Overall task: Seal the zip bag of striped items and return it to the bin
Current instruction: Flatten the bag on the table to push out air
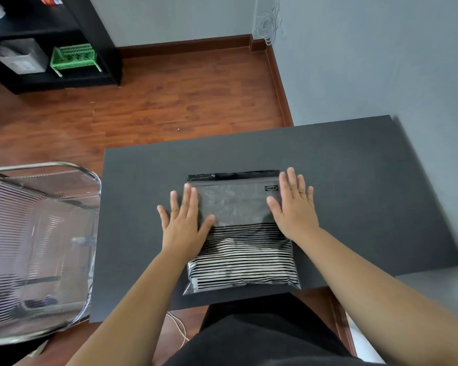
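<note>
A clear zip bag (237, 207) lies flat on the dark table (354, 180), its black zip strip at the far end. Black-and-white striped items (243, 257) fill its near half. My left hand (183, 223) rests flat, fingers spread, on the bag's left edge. On the bag's right edge lies my right hand (294, 207), palm down and fingers apart. Neither hand grips anything. A clear plastic bin (37, 247) with a metal rim stands on the floor to the left of the table.
A black shelf unit (64, 40) at the back left holds a green basket (74, 58) and a grey box. Wooden floor lies beyond the table. A grey wall runs along the right side. A white cable trails on the floor near my legs.
</note>
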### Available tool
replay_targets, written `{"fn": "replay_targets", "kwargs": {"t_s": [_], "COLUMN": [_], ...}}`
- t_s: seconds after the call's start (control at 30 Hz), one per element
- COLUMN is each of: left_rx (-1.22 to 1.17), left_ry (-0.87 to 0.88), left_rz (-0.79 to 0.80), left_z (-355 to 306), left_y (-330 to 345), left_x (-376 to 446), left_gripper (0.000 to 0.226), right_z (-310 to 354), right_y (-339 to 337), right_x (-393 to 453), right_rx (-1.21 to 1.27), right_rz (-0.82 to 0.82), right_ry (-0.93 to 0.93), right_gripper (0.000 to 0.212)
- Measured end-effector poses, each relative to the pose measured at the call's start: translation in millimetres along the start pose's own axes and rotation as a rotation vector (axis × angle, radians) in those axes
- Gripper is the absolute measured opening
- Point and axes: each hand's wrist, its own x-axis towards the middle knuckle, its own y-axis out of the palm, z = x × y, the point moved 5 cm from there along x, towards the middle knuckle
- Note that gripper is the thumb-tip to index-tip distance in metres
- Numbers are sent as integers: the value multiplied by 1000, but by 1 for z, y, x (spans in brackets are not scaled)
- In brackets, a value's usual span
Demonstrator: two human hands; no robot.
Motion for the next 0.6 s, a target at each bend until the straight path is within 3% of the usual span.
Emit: {"fn": "replay_targets", "kwargs": {"t_s": [0.1, 0.2, 0.37, 0.6], "left_rx": [18, 137, 225, 219], "left_ry": [203, 244, 253, 195], "left_rz": [112, 155, 115, 90], "left_z": [-21, -26, -21, 4], "left_y": [8, 17, 18, 12], "left_x": [-9, -7, -5, -4], "left_gripper": [91, 98, 92, 89], "right_z": [36, 48, 41, 20], "right_y": [16, 38, 41, 32], "right_x": [-20, -31, -26, -22], "right_rx": [54, -5, -207, -259], "right_rz": [173, 303, 272, 222], "right_ry": [-253, -313, -327, -315], "right_gripper": [82, 89, 96, 92]}}
